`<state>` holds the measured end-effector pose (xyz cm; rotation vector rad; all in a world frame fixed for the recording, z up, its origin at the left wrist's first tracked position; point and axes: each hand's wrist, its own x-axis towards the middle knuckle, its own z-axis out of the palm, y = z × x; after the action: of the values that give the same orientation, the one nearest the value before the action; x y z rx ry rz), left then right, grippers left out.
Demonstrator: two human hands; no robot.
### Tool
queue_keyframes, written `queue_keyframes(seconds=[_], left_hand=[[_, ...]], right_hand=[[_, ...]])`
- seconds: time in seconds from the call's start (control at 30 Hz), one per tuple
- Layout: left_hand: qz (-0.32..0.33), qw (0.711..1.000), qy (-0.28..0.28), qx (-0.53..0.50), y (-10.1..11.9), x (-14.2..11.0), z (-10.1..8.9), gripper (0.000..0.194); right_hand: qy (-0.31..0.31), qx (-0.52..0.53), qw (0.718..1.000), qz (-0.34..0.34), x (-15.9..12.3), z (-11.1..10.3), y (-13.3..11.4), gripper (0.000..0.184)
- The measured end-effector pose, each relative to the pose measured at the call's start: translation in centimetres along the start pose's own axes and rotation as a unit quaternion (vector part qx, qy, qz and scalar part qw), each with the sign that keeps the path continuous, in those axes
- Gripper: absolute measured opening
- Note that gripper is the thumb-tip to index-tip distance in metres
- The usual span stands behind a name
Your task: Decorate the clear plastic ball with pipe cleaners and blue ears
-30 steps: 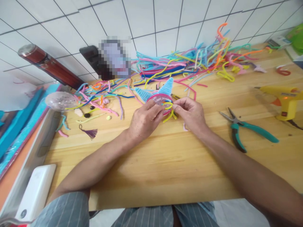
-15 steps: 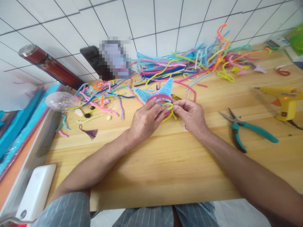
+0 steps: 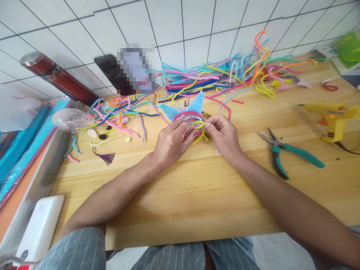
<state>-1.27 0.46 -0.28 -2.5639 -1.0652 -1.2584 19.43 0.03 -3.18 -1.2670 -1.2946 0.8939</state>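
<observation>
Bright, slightly soft, stretched toward edges.

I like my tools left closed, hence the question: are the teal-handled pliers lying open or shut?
Open: the pliers lie on the wooden table with their tips apart and handles spread.

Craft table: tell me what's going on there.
A person is working with both hands on a pink ring with blue pointed ears. The left hand holds the ring, and the right hand pinches at a yellow fuzzy strand in front of it. The pliers and glue gun lie off to the right, with loose colored strands heaped along the wall.
</observation>
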Motion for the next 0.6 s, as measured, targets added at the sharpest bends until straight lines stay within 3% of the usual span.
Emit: queue_keyframes(seconds=[0.2, 0.6], left_hand=[[-0.025, 0.999, -0.018, 0.009, -0.14, -0.24, 0.21, 0.012], [0.0, 0.999, 0.016, -0.042, -0.08, 0.45, 0.27, 0.009]], right_hand=[[0.019, -0.06, 0.997, -0.053, -0.49, -0.06, -0.45, 0.014], [-0.019, -0.015, 0.999, -0.032, -0.28, -0.23, 0.32, 0.019]])
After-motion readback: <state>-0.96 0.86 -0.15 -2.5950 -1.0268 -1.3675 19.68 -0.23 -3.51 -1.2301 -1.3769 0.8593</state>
